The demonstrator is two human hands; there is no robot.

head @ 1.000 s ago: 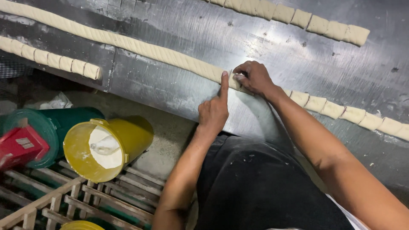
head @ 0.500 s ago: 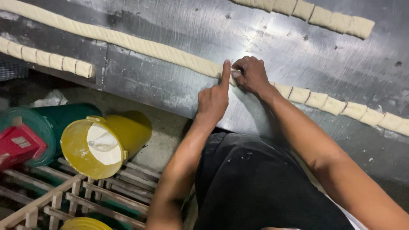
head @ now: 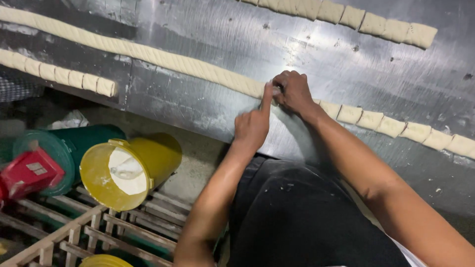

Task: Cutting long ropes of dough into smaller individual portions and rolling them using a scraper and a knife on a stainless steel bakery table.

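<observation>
Our right hand (head: pixel 293 91) is curled into a loose fist at the cut end of the long dough rope (head: pixel 148 54), fingers bent down onto the dough; whether it pinches a tool or only dough we cannot tell. Our left hand (head: pixel 253 126) is mostly closed, with the forefinger stretched out and its tip pressed against the rope's end, just beside the right hand. The rope runs from there up and to the left across the steel bench (head: pixel 208 29). To the right of our hands lies a row of cut dough pieces (head: pixel 396 126), each just beside the next. Another row of pieces (head: pixel 346 15) lies along the far edge, and a shorter one (head: pixel 64 76) at the left. Below the bench edge a yellow bucket (head: pixel 133 168) lies tipped beside a green bucket (head: pixel 79 141), over wooden slats (head: pixel 74 232).
</observation>
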